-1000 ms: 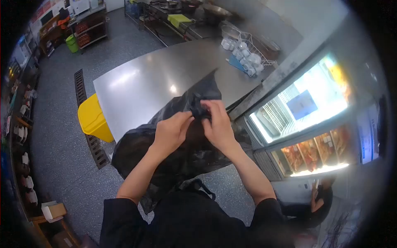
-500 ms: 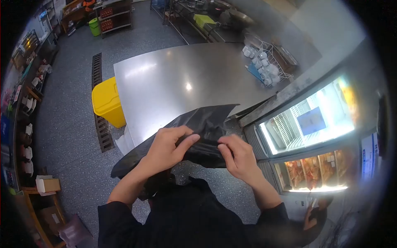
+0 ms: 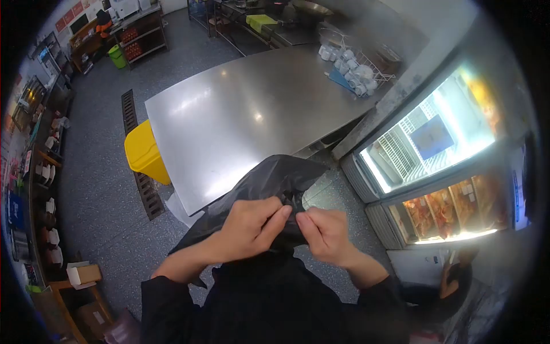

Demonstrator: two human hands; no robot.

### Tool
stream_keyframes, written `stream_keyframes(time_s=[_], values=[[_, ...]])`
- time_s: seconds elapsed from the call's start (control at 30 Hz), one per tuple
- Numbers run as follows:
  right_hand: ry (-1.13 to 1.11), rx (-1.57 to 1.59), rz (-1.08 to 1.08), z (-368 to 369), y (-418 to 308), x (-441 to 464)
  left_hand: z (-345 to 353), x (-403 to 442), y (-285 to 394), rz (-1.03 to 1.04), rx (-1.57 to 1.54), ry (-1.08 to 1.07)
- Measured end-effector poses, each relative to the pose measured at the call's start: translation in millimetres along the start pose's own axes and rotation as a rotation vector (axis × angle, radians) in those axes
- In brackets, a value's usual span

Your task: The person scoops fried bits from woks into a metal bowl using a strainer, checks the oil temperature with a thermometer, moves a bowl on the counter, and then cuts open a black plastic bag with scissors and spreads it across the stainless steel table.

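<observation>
A black plastic bag (image 3: 269, 175) hangs in front of my chest, gathered and creased between my two hands. My left hand (image 3: 252, 226) is closed on the bag, thumb pressed against the curled fingers. Close beside it, my right hand (image 3: 326, 232) pinches the same plastic, with a small gap between the two fists. The bag spreads out to the left under my left forearm and up toward the edge of the steel table (image 3: 217, 114). Its lower part is hidden behind my hands and arms.
A yellow bin (image 3: 146, 152) stands against the table's left side. White cups (image 3: 352, 71) and a wire rack sit at its far right corner. To my right are lit glass-door fridges (image 3: 432, 137). Another person (image 3: 452, 281) is low at the right. Shelves with boxes line the left.
My hands have drawn closer together and lower, bunching the bag between them. The bag's right side has been pulled inward. The view has shifted slightly.
</observation>
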State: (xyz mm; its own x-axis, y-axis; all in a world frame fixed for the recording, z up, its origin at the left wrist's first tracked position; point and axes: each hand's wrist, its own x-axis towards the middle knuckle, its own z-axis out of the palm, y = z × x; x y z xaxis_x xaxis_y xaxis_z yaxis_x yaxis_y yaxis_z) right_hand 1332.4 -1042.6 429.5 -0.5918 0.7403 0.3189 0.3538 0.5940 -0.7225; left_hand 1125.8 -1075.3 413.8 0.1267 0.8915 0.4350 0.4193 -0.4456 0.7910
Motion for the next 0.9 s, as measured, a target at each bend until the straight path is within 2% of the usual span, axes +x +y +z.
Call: stream_keyframes(time_s=[0.03,0.07,0.1,0.17,0.27,0.37,0.43,0.5,0.63,0.7,0.73,0.83,0.9], values=[[0.226,-0.288,-0.156,-8,14,-16,5,-2,2,0.030,-0.010,0.074],[0.454,-0.577,-0.304,-18,31,-34,4,-6,-12,0.230,0.439,0.354],[0.535,-0.321,-0.082,-31,41,-48,-11,-11,-16,-0.324,-0.141,0.525],[0.671,0.215,0.367,-50,59,-73,6,-14,-12,-0.380,-0.182,0.486],[0.578,-0.035,0.253,-50,74,-73,45,2,2,-0.195,0.161,0.362],[0.828,-0.150,0.468,-99,146,-100,32,21,-16,-0.251,0.305,0.683],[0.947,-0.253,0.520,-144,206,-137,1,30,-38,-0.227,0.392,0.754],[1.077,-0.442,0.513,-185,247,-179,-55,12,-90,-0.317,0.415,0.779],[1.167,-0.751,0.563,-276,307,-272,-146,-4,-133,-0.228,0.894,0.933],[1.240,-0.828,0.626,-323,335,-308,-209,-17,-152,-0.303,1.053,0.956],[1.216,-0.893,0.591,-347,346,-320,-233,-18,-155,-0.303,1.050,0.969],[1.176,-1.036,0.557,-401,362,-323,-234,8,-128,-0.291,1.112,0.939],[1.174,-0.978,0.653,-418,357,-299,-246,23,-126,-0.283,1.140,0.943]])
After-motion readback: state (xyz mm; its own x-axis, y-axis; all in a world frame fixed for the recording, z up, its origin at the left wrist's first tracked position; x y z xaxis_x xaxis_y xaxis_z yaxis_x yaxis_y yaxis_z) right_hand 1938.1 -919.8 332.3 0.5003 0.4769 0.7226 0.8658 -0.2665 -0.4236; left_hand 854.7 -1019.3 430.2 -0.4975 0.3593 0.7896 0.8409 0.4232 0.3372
